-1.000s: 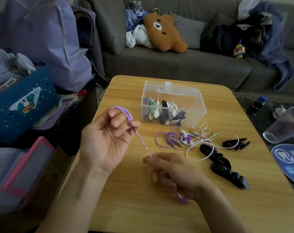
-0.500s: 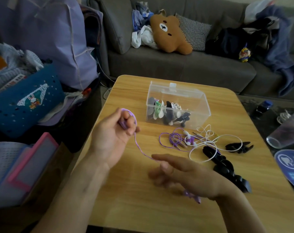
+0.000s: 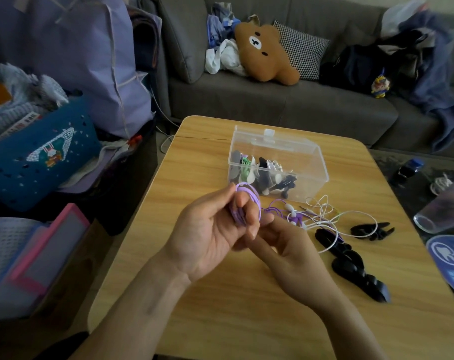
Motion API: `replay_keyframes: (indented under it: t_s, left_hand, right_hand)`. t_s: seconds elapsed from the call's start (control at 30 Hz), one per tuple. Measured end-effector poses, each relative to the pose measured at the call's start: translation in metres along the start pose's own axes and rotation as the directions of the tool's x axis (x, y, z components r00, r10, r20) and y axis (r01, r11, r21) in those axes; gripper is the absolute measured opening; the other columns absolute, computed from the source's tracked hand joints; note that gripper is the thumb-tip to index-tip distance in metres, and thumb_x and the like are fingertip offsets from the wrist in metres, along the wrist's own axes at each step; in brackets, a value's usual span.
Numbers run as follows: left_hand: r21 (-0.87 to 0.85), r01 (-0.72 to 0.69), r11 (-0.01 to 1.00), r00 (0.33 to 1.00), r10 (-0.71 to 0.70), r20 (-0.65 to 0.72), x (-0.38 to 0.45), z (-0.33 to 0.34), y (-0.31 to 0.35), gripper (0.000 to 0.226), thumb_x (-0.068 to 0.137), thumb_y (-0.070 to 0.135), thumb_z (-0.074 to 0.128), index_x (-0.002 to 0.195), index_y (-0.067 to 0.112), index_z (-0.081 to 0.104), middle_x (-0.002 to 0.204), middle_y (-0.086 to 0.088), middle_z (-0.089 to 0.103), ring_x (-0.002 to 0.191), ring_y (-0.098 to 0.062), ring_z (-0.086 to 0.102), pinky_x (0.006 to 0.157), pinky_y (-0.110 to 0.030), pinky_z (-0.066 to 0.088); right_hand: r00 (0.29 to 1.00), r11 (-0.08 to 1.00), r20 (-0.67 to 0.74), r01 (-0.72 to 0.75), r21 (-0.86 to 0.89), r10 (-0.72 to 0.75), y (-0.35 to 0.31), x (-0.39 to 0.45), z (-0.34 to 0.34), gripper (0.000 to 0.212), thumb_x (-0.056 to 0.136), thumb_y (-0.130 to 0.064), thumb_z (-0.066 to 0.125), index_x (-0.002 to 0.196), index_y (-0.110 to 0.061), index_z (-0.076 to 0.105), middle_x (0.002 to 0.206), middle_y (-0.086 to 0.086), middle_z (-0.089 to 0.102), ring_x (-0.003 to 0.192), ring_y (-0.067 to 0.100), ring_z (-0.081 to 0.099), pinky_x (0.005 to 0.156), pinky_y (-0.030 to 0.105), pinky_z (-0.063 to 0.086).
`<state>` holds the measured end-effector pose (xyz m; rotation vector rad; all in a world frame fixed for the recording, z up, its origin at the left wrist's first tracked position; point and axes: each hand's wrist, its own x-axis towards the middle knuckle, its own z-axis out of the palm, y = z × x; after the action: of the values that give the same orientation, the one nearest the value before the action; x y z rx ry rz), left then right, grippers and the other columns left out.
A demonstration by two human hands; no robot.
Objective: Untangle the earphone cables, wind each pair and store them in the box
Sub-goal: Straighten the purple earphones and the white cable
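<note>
My left hand [image 3: 207, 237] holds a purple earphone cable [image 3: 246, 193] wound in loops round its fingers, above the wooden table [image 3: 220, 320]. My right hand [image 3: 285, 255] meets it from the right, fingertips tucked against the loops and pinching the cable's loose end. The rest of the purple cable runs right into a tangle with a white earphone cable [image 3: 322, 216] on the table. Behind the hands stands the clear plastic box [image 3: 311, 157], open on top, with several wound earphones inside.
Black clips [image 3: 350, 266] lie in a row right of my right hand, and one more black clip [image 3: 371, 231] lies further right. A tipped glass [image 3: 444, 209], a small bottle [image 3: 408, 170] and a blue disc [image 3: 452, 258] sit past the table's right edge. Bags crowd the left.
The stretch of purple cable between my hands is gone. My right hand has risen to my left hand, and more loops sit on the left fingers.
</note>
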<state>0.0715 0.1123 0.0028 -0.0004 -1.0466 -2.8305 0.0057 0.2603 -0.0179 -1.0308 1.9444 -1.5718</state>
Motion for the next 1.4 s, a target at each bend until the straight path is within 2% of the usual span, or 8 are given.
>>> replay_keyframes:
  t_s: [0.1,0.33,0.4,0.53,0.77,0.93,1.07,1.4]
  left_hand:
    - [0.016,-0.04,0.999,0.996,0.041,-0.077,0.0,0.002,0.002,0.028,0.098,0.024,0.038,0.076,0.009,0.048,0.065,-0.011,0.055,0.052,-0.022,0.052,0.107,-0.055,0.041]
    - [0.1,-0.132,0.986,0.897,0.162,-0.41,0.003,-0.014,0.013,0.038,0.098,0.024,0.043,0.061,0.016,0.045,0.052,-0.002,0.04,0.042,-0.015,0.035,0.096,-0.046,0.035]
    - [0.143,-0.111,0.984,0.888,0.162,-0.43,0.001,-0.015,0.014,0.04,0.097,0.025,0.046,0.058,0.018,0.046,0.05,0.0,0.037,0.041,-0.013,0.033,0.089,-0.045,0.03]
    - [0.238,-0.056,0.97,0.88,0.16,-0.447,0.003,-0.009,0.01,0.041,0.1,0.023,0.043,0.06,0.016,0.045,0.049,0.0,0.033,0.04,-0.014,0.029,0.085,-0.041,0.041]
    - [0.228,-0.118,0.966,0.911,0.197,-0.363,0.004,-0.006,0.006,0.036,0.105,0.027,0.038,0.101,0.0,0.062,0.091,-0.016,0.072,0.086,-0.028,0.073,0.088,-0.037,0.051]
    - [0.738,-0.098,0.668,0.91,0.361,-0.206,-0.002,-0.007,-0.003,0.029,0.091,0.028,0.053,0.114,0.013,0.064,0.106,-0.007,0.073,0.101,-0.017,0.07,0.086,-0.025,0.052]
    - [0.95,-0.07,0.303,0.973,0.23,-0.001,-0.008,-0.011,-0.001,0.03,0.097,0.04,0.048,0.093,0.013,0.062,0.08,-0.01,0.061,0.076,-0.021,0.06,0.075,-0.049,0.049]
    - [0.957,-0.058,0.283,0.998,0.002,0.06,-0.015,-0.009,0.016,0.045,0.089,0.042,0.064,0.069,0.006,0.047,0.064,0.003,0.037,0.061,-0.013,0.036,0.058,-0.039,0.032]
  right_hand:
    - [0.992,0.981,0.085,-0.109,0.158,0.097,0.002,-0.003,0.004,0.01,0.101,-0.01,0.053,0.109,-0.007,0.059,0.071,0.017,0.07,0.071,0.041,0.068,0.082,0.047,0.058]
    - [0.975,0.961,-0.011,-0.215,0.171,0.22,-0.003,0.0,0.007,0.024,0.104,-0.015,0.046,0.092,-0.007,0.066,0.052,0.0,0.04,0.045,0.016,0.046,0.058,0.043,0.059]
    - [0.957,0.939,-0.059,-0.265,0.218,0.284,-0.007,0.001,0.004,0.027,0.104,-0.014,0.045,0.084,-0.009,0.062,0.05,0.0,0.032,0.042,0.015,0.031,0.04,0.026,0.039]
    - [0.921,0.915,-0.156,-0.31,0.259,0.357,-0.005,0.003,0.001,0.033,0.103,-0.01,0.044,0.074,-0.011,0.06,0.05,-0.003,0.024,0.042,0.011,0.021,0.041,0.019,0.02]
    - [0.972,0.97,-0.034,-0.234,-0.066,0.232,-0.002,-0.001,0.011,0.024,0.101,-0.027,0.053,0.084,-0.023,0.07,0.046,-0.012,0.034,0.045,0.02,0.028,0.044,0.03,0.024]
    - [0.988,0.986,0.081,-0.127,-0.105,0.135,-0.006,-0.005,0.015,0.02,0.101,-0.031,0.055,0.088,-0.026,0.07,0.049,-0.013,0.041,0.047,0.009,0.034,0.048,0.026,0.03]
    - [0.99,0.987,0.052,-0.134,0.088,0.129,-0.018,-0.006,-0.003,0.024,0.095,-0.036,0.058,0.086,-0.017,0.07,0.049,-0.001,0.036,0.042,0.016,0.032,0.045,0.034,0.024]
    - [0.989,0.989,0.005,-0.145,-0.043,0.145,-0.024,-0.009,-0.043,0.016,0.073,-0.027,0.076,0.08,-0.013,0.072,0.058,0.004,0.063,0.042,0.005,0.049,0.045,0.015,0.04]
